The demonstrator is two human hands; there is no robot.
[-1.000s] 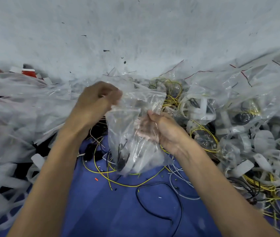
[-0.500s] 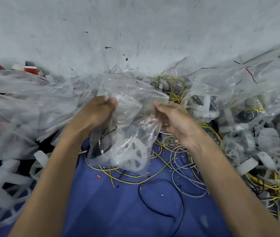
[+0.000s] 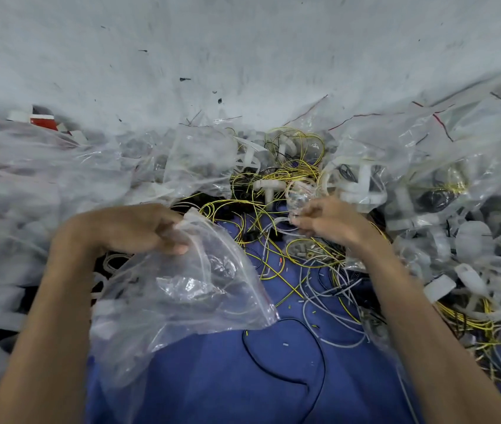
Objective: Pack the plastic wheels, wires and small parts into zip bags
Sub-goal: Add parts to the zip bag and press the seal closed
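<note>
My left hand (image 3: 133,228) grips the mouth of a clear zip bag (image 3: 188,289) that lies open and slack over the blue cloth (image 3: 212,377). Something white shows faintly inside it. My right hand (image 3: 328,221) is out to the right, its fingers pinching a small crumpled clear packet with grey wires (image 3: 299,200). Yellow wires (image 3: 273,185) and white plastic parts (image 3: 269,185) lie tangled just beyond both hands.
Filled zip bags (image 3: 426,166) are heaped at the right and empty clear bags (image 3: 29,185) at the left. White plastic wheels (image 3: 472,270), grey wires (image 3: 328,301) and a black wire loop (image 3: 304,356) lie on the cloth. A grey wall rises behind.
Both hands held one bag between them; now the right hand has let go and reached right to the small packet, while the left hand has lowered the bag toward the cloth.
</note>
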